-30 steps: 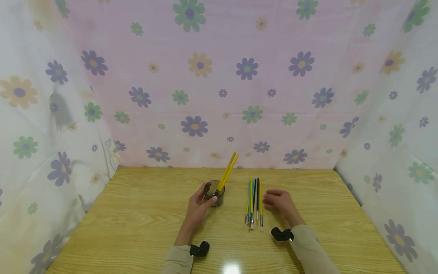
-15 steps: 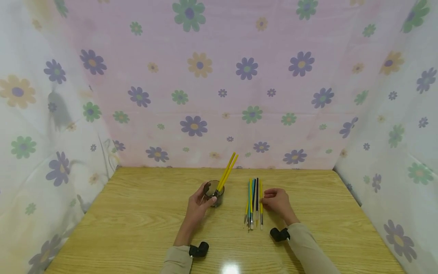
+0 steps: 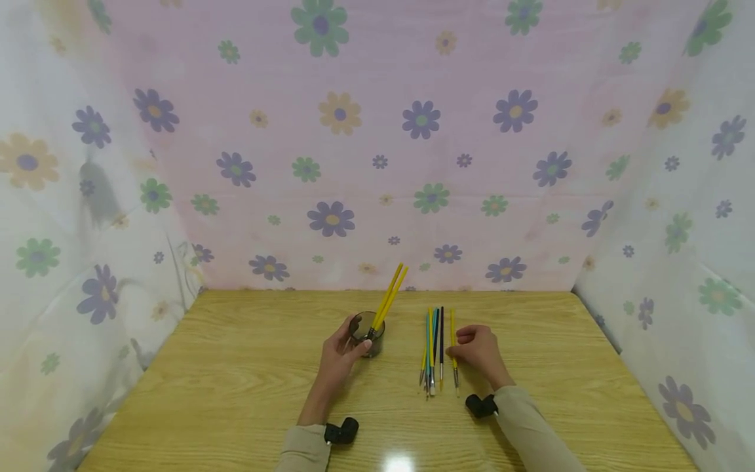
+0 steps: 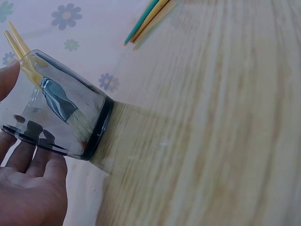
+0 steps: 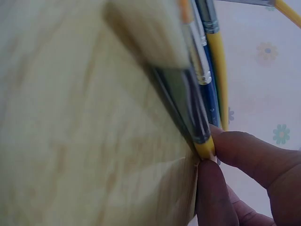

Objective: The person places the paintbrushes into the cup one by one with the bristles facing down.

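Note:
My left hand (image 3: 334, 357) grips a dark clear glass cup (image 3: 367, 333) standing on the wooden table (image 3: 236, 393); two yellow brushes (image 3: 389, 300) lean out of it. In the left wrist view the fingers (image 4: 28, 183) wrap the cup (image 4: 61, 113), bristles showing inside. My right hand (image 3: 478, 351) pinches a yellow-handled brush (image 3: 453, 351) that lies slightly apart from a row of several brushes (image 3: 432, 347). The right wrist view shows thumb and fingertip (image 5: 235, 155) closed on the yellow handle (image 5: 205, 147) near its ferrule.
Flower-patterned cloth (image 3: 377, 144) walls the table at the back and both sides. Bare wood stretches to the left and right of the hands. Black wrist camera mounts (image 3: 342, 431) sit near the front edge.
My right hand moved left to the row of brushes and pinched the rightmost yellow brush, pulling it slightly away to the right. The left hand kept holding the cup.

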`<state>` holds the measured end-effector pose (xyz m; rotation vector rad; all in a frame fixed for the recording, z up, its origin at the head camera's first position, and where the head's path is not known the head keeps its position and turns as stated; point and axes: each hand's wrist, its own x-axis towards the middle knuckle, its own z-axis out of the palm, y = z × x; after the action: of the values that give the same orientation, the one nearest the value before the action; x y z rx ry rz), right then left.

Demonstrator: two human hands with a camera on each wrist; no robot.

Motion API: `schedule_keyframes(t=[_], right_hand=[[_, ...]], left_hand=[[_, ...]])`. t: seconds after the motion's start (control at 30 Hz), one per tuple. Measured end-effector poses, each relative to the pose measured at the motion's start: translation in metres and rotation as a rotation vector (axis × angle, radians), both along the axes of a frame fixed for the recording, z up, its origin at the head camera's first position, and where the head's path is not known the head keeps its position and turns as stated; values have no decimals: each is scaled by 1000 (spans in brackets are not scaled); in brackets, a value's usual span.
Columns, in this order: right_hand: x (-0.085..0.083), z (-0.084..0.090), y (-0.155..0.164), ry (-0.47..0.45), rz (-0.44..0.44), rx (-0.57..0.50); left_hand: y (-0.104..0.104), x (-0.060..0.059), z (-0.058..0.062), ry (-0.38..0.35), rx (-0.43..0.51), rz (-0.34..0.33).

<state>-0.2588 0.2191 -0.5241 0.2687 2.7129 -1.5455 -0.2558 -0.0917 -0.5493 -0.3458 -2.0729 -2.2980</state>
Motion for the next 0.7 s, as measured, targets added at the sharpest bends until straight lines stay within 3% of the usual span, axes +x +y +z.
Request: schedule_keyframes(t=[0.47, 0.7], right_hand=[[-3, 5, -4, -43, -2, 37], [-7, 4, 2, -74, 19, -91]], left_hand=[[1, 0, 0, 15, 1, -4], [0, 0, 1, 17, 5, -5]])
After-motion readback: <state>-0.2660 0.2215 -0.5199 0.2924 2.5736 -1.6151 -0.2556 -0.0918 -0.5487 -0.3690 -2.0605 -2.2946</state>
